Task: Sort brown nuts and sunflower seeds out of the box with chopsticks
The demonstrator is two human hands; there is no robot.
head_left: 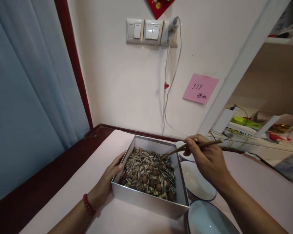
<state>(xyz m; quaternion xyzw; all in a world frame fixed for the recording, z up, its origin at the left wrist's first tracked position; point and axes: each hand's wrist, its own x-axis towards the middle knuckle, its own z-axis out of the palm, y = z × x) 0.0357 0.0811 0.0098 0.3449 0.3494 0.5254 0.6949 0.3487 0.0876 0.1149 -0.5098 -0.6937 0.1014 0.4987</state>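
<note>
A square silvery box [148, 198] sits on the pale table cover, filled with striped sunflower seeds [143, 162], round brown nuts [158, 187] and some small yellowish pieces [156, 192]. My left hand [113, 169] grips the box's left wall, thumb at the rim; its other fingers are partly hidden. Over the box's right side, my right hand [205, 159] holds a pair of chopsticks [180, 149]. Their tips reach down to the seeds near the back right; I cannot tell whether anything is pinched between them.
White bowls with blue rims, one in the middle [197, 180], one nearer [210, 217] and one farther [184, 154], line the box's right side. Behind are a wall with switches [152, 32], a hanging cable [166, 97] and a pink note [200, 88]. Cluttered shelves [266, 125] stand right, a blue curtain [34, 81] left.
</note>
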